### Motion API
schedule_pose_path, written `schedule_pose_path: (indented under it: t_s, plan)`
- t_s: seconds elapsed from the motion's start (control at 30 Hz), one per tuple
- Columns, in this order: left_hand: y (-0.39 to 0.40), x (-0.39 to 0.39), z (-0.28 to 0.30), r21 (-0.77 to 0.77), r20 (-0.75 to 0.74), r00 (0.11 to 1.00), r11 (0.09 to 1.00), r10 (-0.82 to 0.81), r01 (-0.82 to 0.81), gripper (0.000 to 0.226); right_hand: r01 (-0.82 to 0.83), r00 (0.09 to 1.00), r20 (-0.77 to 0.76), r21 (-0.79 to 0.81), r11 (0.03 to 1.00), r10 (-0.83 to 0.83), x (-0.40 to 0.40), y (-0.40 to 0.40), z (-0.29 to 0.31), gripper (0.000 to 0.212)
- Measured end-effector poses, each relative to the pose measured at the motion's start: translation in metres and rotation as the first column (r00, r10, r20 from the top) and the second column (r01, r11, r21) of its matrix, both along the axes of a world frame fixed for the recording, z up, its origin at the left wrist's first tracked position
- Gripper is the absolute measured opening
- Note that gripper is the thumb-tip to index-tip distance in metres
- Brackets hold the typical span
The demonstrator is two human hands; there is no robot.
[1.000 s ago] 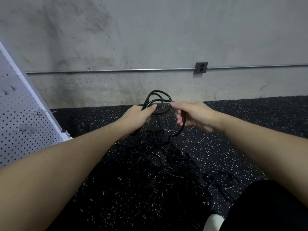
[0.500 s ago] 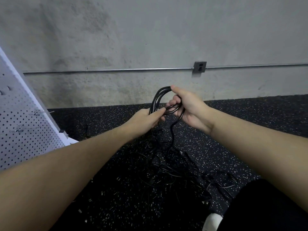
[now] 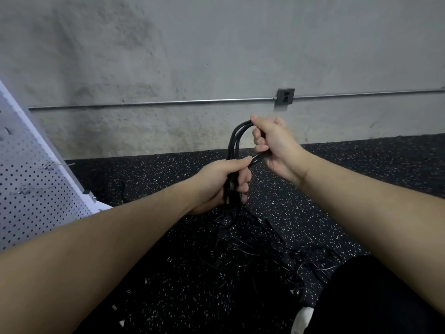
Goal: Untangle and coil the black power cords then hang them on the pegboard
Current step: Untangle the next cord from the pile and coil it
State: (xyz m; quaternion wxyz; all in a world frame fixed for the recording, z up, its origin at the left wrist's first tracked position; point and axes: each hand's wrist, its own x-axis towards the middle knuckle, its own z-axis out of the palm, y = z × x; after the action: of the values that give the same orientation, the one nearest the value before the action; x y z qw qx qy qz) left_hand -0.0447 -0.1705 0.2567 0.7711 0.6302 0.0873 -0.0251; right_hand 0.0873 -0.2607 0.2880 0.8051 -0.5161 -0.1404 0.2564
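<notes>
Setting: bare utility or workshop-type room. Unfinished concrete wall (image 3: 216,56) carries surface-mounted metal conduit (image 3: 156,101) feeding an exposed outlet box (image 3: 285,96). Floor is black speckled rubber (image 3: 361,169). White pegboard (image 3: 31,189) with hooks leans at left.

- coiled cord (image 3: 234,141) – glossy black, a yellowish spot low down near the grip
- cord tangle (image 3: 252,249) on the floor – black, thin pale highlights
- floor (image 3: 361,184) – black rubber, white and tan speckle all over
- wall (image 3: 216,56) – grey concrete, darker blotchy stains
- conduit (image 3: 168,101) – silver-grey
- outlet box (image 3: 285,96) – dark grey
- pegboard (image 3: 31,189) – white, regular grid of black holes
- trouser leg (image 3: 373,297) – black
- sock (image 3: 302,320) – white
</notes>
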Motion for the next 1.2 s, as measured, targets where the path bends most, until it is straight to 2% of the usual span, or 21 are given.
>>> schedule_pose_path:
  t_s: [0.07,0.1,0.13,0.2,0.27,0.33,0.43,0.47,0.57,0.63,0.7,0.77,0.83,0.9,0.97,1.1,1.2]
  plan:
    - [-0.007,0.002,0.003,0.034,0.016,0.997,0.997,0.07,-0.07,0.056,0.044,0.999,0.035,-0.057,0.997,-0.042,-0.002,-0.002,0.0,0.019]
    - [-0.009,0.004,0.003,0.03,0.028,0.995,0.995,0.092,-0.093,0.056,0.041,0.999,0.026,-0.096,0.995,-0.038,-0.006,-0.003,0.0,0.022]
    - [-0.009,0.005,0.004,0.009,0.04,0.993,0.993,0.115,-0.115,0.056,0.005,1.0,0.006,-0.147,0.989,-0.004,-0.008,-0.005,-0.002,0.036]
    - [-0.009,0.01,0.007,-0.051,0.063,0.983,0.984,0.174,-0.171,0.054,-0.173,0.985,-0.026,-0.246,0.954,0.172,-0.014,-0.01,-0.011,0.058]
    - [-0.005,0.014,0.009,-0.109,0.094,0.968,0.969,0.231,-0.22,0.05,-0.393,0.913,-0.033,-0.34,0.854,0.407,-0.016,-0.013,-0.025,0.058]
    - [0.001,0.017,0.012,-0.15,0.108,0.95,0.949,0.293,-0.276,0.043,-0.559,0.804,-0.063,-0.422,0.714,0.592,-0.017,-0.014,-0.038,0.051]
    - [0.011,0.019,0.015,-0.222,0.118,0.928,0.92,0.353,-0.322,0.039,-0.704,0.624,-0.086,-0.494,0.51,0.777,-0.022,-0.015,-0.046,0.054]
    - [0.014,0.019,0.015,-0.235,0.119,0.924,0.914,0.364,-0.33,0.039,-0.721,0.581,-0.071,-0.506,0.473,0.811,-0.024,-0.015,-0.047,0.053]
    - [0.02,0.018,0.014,-0.199,0.127,0.909,0.909,0.396,-0.368,0.037,-0.695,0.561,0.001,-0.543,0.471,0.828,-0.029,-0.013,-0.048,0.024]
    - [0.025,0.018,0.016,-0.167,0.135,0.89,0.895,0.436,-0.414,0.036,-0.569,0.57,0.121,-0.656,0.496,0.813,-0.031,-0.012,-0.047,0.014]
    - [0.034,0.018,0.019,-0.161,0.133,0.858,0.865,0.497,-0.476,0.035,-0.406,0.503,0.208,-0.8,0.441,0.839,-0.03,-0.016,-0.047,0.029]
    - [0.045,0.018,0.023,-0.168,0.135,0.814,0.823,0.565,-0.543,0.035,-0.303,0.43,0.173,-0.897,0.322,0.886,-0.024,-0.022,-0.049,0.044]
    - [0.059,0.014,0.021,-0.116,0.138,0.779,0.791,0.612,-0.601,0.036,-0.324,0.428,0.098,-0.912,0.254,0.899,-0.016,-0.03,-0.052,0.045]
    - [0.071,0.007,0.016,0.033,0.133,0.761,0.764,0.635,-0.644,0.036,-0.421,0.477,0.058,-0.861,0.286,0.877,-0.013,-0.032,-0.053,0.037]
    - [0.076,-0.002,0.015,0.181,0.113,0.737,0.715,0.667,-0.675,0.036,-0.387,0.488,0.114,-0.86,0.332,0.865,-0.013,-0.031,-0.049,0.029]
    - [0.077,-0.011,0.014,0.328,0.069,0.741,0.687,0.668,-0.649,0.035,-0.236,0.46,0.343,-0.842,0.485,0.819,-0.016,-0.028,-0.036,0.018]
    - [0.074,-0.012,0.011,0.38,0.013,0.774,0.713,0.633,-0.589,0.033,-0.079,0.508,0.566,-0.72,0.69,0.649,-0.018,-0.027,-0.03,0.016]
